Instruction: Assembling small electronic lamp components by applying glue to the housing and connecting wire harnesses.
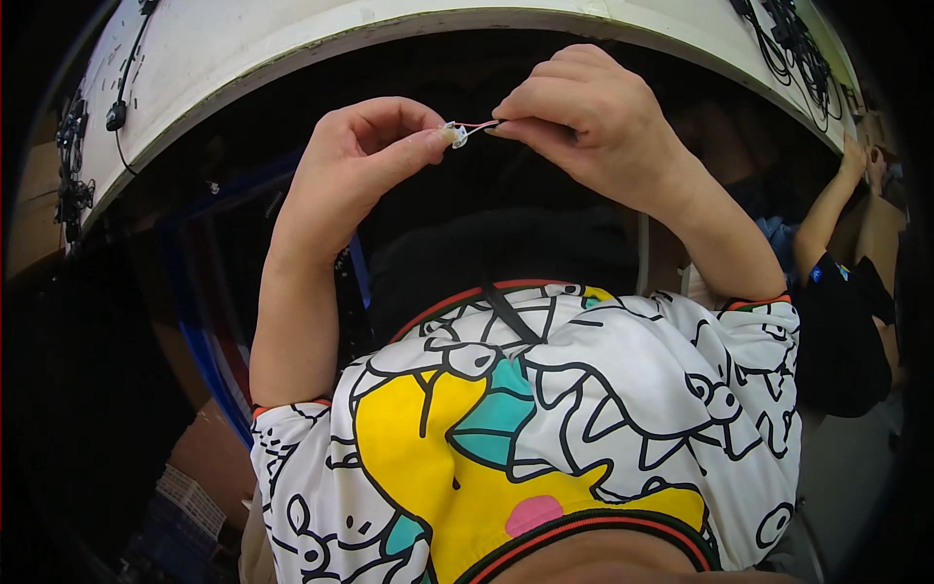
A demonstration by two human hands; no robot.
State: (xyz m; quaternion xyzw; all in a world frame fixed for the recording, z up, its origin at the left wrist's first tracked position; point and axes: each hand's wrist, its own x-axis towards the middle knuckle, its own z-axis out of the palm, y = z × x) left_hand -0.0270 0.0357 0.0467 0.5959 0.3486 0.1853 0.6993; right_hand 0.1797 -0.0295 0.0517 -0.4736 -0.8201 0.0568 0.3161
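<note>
In front of my chest, near the table's edge, my left hand [362, 156] pinches a small whitish plastic piece [459, 136] between thumb and forefinger. Thin red and white wires [478, 127] run from that piece across to the right. My right hand [595, 122] is closed on their other end, where a bit of black shows at the fingertips. The wires span the short gap between both hands. What lies inside the right hand's grip is mostly hidden, and the white piece is too small to tell its exact kind.
A white table [321, 37] curves across the top. Bundled black cables [793, 44] lie at its right, with a black cable [117, 115] and more at its left. Another person's arm [822, 219] reaches in at far right. A blue-edged crate [209, 321] and white basket [192, 501] stand lower left.
</note>
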